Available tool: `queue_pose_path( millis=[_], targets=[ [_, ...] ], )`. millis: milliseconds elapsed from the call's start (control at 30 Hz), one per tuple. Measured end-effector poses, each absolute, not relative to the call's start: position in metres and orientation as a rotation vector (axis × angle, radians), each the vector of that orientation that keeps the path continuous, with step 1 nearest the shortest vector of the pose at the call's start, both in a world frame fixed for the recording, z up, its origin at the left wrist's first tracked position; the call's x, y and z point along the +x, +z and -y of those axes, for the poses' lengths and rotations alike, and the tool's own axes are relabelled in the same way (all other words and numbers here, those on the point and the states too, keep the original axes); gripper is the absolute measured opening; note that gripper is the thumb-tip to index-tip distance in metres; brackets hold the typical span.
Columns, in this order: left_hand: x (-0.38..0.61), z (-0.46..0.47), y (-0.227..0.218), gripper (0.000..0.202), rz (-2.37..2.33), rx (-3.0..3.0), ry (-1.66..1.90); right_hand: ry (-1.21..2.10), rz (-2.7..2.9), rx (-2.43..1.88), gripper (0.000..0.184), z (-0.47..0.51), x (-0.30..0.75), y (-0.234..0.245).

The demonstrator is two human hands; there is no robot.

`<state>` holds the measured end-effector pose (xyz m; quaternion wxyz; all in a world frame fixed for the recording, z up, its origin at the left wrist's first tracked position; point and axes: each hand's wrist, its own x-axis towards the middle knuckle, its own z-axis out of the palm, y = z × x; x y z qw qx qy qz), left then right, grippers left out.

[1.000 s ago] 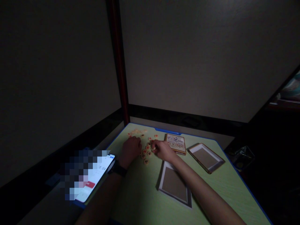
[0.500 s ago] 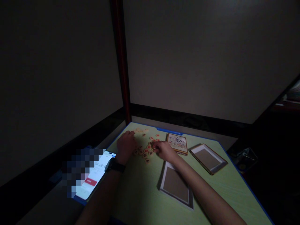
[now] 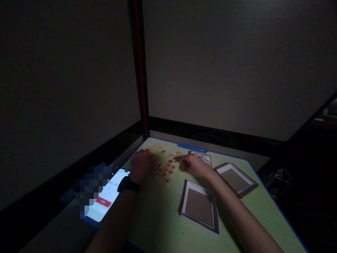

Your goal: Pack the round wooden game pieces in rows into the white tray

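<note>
Small round pieces [image 3: 164,165] lie scattered at the far end of the green surface [image 3: 158,218]. The left hand [image 3: 139,163] rests at their left edge and the right hand [image 3: 195,165] at their right. Both hands' fingers are bent down onto the pieces; I cannot tell whether they grip any. A tray [image 3: 200,207] lies nearby.

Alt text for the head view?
The left hand and right hand rest among small round game pieces on a dimly lit green table. Two shallow trays and a printed box lie beside them, a lit phone at left.
</note>
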<state>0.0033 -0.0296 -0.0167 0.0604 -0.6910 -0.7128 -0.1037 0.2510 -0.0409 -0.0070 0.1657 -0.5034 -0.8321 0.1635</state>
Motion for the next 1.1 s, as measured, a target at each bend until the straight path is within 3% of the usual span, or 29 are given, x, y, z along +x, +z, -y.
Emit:
queue_pose_path(
  millis=[233,433,700,900,1100],
  targets=[
    [0.002,0.028,-0.023,0.035,2.124,-2.226,-0.198,0.240,2.595,-1.478,0.031,0.047,0.245,-0.010],
    [0.005,0.025,-0.026,0.035,2.152,-2.291,-0.282,0.288,2.565,-1.455,0.039,0.047,0.241,-0.015],
    [0.004,0.020,-0.029,0.034,2.055,-2.316,-0.380,0.453,2.462,-1.349,0.031,0.043,0.243,-0.011],
    [0.006,0.022,-0.029,0.032,1.986,-2.342,-0.339,0.266,2.268,-1.554,0.035,0.034,0.268,0.006],
    [0.004,0.020,-0.034,0.039,2.031,-2.408,-0.360,0.168,2.309,-1.638,0.040,0.016,0.263,-0.006]
  ],
)
